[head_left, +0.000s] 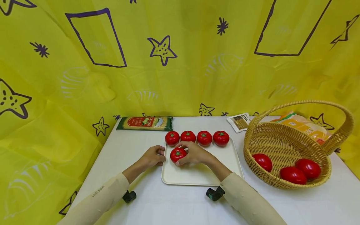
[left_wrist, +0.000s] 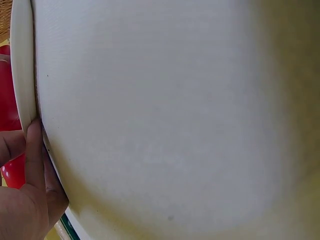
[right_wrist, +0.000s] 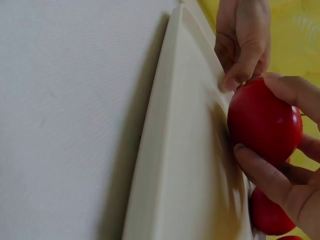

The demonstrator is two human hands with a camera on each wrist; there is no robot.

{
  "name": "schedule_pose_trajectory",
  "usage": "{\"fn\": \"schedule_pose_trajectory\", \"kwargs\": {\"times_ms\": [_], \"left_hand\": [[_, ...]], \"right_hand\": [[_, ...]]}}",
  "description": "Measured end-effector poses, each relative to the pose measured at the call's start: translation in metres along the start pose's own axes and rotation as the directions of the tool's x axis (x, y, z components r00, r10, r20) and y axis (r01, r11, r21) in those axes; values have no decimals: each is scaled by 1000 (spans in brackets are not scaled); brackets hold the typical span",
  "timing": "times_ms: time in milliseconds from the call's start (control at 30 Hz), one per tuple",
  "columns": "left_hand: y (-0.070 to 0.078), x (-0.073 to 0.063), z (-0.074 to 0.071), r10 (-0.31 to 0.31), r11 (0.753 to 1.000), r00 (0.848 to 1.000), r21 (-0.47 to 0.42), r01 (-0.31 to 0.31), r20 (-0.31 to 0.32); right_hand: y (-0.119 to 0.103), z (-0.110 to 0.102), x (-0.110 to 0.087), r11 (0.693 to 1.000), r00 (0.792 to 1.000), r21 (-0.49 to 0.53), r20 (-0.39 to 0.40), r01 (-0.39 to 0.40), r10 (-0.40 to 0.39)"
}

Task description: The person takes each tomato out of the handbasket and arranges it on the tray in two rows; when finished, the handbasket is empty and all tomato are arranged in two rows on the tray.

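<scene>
My right hand [head_left: 194, 153] holds a red tomato [head_left: 178, 155] with a green top between thumb and fingers, low over the left part of a cream tray [head_left: 202, 175]. In the right wrist view that tomato [right_wrist: 265, 121] sits close to the tray's surface, its side facing the camera. At the tray's left edge my left hand [head_left: 154, 156] pinches the rim, thumb above and fingers outside, as the left wrist view shows at the tray rim [left_wrist: 24, 65]. Several more tomatoes [head_left: 204, 138] stand in a row along the tray's far side.
A wicker basket [head_left: 247, 153] with a tall handle stands right of the tray, holding three tomatoes [head_left: 293, 175]. Behind it lies an orange and clear bag [head_left: 306, 125]. A white packet [head_left: 239, 122] and a green noodle package [head_left: 144, 123] lie along the back, before a yellow curtain [head_left: 185, 84].
</scene>
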State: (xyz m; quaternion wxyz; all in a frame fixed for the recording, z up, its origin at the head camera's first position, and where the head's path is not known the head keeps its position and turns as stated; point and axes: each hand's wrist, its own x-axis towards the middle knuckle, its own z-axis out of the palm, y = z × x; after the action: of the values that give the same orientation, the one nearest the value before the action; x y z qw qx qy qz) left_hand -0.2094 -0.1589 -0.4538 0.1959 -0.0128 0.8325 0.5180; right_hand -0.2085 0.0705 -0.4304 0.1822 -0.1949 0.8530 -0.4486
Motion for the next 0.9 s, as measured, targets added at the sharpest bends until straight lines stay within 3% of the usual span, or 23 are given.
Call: {"fn": "schedule_pose_trajectory", "kwargs": {"times_ms": [900], "left_hand": [[1,-2,1,-5,1000,1000,0,5,-1]], "right_hand": [[-5,7,7,999,999,-3,11,50,-50]]}}
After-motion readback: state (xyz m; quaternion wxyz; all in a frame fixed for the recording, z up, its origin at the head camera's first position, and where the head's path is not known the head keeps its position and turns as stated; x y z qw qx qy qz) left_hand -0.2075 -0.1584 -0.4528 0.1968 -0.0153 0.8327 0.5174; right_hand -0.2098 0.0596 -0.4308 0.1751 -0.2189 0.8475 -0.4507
